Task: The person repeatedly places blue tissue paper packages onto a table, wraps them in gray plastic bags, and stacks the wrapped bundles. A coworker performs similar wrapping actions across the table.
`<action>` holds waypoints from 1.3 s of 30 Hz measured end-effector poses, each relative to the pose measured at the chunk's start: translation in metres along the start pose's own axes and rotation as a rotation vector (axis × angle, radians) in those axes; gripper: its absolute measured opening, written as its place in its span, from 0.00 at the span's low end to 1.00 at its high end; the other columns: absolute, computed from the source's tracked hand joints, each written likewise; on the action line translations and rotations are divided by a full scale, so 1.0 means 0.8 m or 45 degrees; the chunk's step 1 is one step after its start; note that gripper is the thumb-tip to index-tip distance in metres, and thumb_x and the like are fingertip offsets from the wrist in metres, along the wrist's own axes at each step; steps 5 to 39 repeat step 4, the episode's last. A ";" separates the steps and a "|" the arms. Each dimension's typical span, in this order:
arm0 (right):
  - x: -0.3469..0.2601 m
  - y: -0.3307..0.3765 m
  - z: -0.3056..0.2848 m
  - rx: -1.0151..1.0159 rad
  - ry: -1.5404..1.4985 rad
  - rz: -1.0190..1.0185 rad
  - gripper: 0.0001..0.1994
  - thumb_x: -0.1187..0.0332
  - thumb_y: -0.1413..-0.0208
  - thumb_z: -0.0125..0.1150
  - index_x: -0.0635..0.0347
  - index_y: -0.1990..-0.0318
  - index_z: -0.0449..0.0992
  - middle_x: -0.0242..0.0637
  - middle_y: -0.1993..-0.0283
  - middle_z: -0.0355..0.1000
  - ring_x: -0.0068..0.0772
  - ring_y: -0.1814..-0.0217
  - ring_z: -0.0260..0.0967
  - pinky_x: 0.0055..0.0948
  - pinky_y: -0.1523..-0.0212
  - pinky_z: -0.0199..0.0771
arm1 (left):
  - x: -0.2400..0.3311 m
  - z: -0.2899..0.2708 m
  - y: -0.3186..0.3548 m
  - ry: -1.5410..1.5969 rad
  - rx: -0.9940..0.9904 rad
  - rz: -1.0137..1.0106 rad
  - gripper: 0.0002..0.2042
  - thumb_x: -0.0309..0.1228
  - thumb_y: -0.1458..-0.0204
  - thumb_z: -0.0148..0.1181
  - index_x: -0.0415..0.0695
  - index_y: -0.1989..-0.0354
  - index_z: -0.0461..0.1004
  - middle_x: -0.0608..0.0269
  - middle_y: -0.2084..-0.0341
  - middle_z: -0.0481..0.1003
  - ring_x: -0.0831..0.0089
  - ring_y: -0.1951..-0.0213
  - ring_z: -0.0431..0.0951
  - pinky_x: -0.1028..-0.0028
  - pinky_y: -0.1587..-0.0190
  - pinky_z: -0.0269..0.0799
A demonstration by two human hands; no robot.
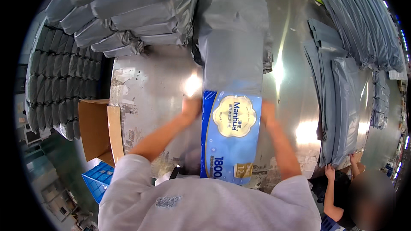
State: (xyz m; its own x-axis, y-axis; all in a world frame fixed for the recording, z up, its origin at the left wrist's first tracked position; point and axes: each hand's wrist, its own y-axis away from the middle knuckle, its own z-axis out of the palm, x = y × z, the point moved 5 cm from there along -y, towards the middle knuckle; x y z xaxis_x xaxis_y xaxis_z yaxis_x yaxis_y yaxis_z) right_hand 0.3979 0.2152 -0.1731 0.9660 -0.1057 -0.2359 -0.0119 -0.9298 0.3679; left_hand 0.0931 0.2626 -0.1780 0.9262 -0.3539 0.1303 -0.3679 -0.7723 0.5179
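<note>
A blue plastic-wrapped pack of tissue paper [227, 154] with a cream flower-shaped label lies lengthwise before me, its near end against my shirt. The far part is covered by a grey plastic mailer bag [233, 60], whose mouth crosses the pack just beyond the label. My left hand [191, 108] is at the pack's left side near that mouth. On the opposite side, my right hand [268, 113] is at about the same height. Both hands are blurred and their fingers are hidden by the pack and bag, so I cannot tell what they grip.
Filled grey bags [132, 13] are piled at the far left of the metal table [150, 77]. Flat grey bags [327, 81] lie at the right, near another person's hands [329, 172]. An open cardboard box [94, 128] and a blue crate [99, 179] stand at the left.
</note>
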 end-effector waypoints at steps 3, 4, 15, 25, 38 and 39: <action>-0.025 0.183 0.060 -0.465 0.110 0.232 0.18 0.58 0.54 0.50 0.53 0.56 0.71 0.44 0.53 0.67 0.40 0.51 0.65 0.38 0.57 0.67 | 0.034 0.093 0.158 -0.015 -0.235 -0.004 0.12 0.32 0.55 0.51 0.43 0.62 0.69 0.54 0.58 0.70 0.64 0.53 0.69 0.64 0.62 0.71; -0.027 0.230 0.075 -0.216 -0.182 0.248 0.22 0.57 0.53 0.50 0.51 0.49 0.63 0.43 0.45 0.58 0.36 0.43 0.56 0.36 0.50 0.61 | 0.036 0.090 0.168 -0.010 -0.214 -0.005 0.12 0.32 0.55 0.51 0.43 0.62 0.69 0.54 0.58 0.70 0.64 0.53 0.69 0.64 0.62 0.71; -0.027 0.230 0.075 -0.216 -0.182 0.248 0.22 0.57 0.53 0.50 0.51 0.49 0.63 0.43 0.45 0.58 0.36 0.43 0.56 0.36 0.50 0.61 | 0.036 0.090 0.168 -0.010 -0.214 -0.005 0.12 0.32 0.55 0.51 0.43 0.62 0.69 0.54 0.58 0.70 0.64 0.53 0.69 0.64 0.62 0.71; -0.027 0.230 0.075 -0.216 -0.182 0.248 0.22 0.57 0.53 0.50 0.51 0.49 0.63 0.43 0.45 0.58 0.36 0.43 0.56 0.36 0.50 0.61 | 0.036 0.090 0.168 -0.010 -0.214 -0.005 0.12 0.32 0.55 0.51 0.43 0.62 0.69 0.54 0.58 0.70 0.64 0.53 0.69 0.64 0.62 0.71; -0.027 0.230 0.075 -0.216 -0.182 0.248 0.22 0.57 0.53 0.50 0.51 0.49 0.63 0.43 0.45 0.58 0.36 0.43 0.56 0.36 0.50 0.61 | 0.036 0.090 0.168 -0.010 -0.214 -0.005 0.12 0.32 0.55 0.51 0.43 0.62 0.69 0.54 0.58 0.70 0.64 0.53 0.69 0.64 0.62 0.71; -0.027 0.230 0.075 -0.216 -0.182 0.248 0.22 0.57 0.53 0.50 0.51 0.49 0.63 0.43 0.45 0.58 0.36 0.43 0.56 0.36 0.50 0.61 | 0.036 0.090 0.168 -0.010 -0.214 -0.005 0.12 0.32 0.55 0.51 0.43 0.62 0.69 0.54 0.58 0.70 0.64 0.53 0.69 0.64 0.62 0.71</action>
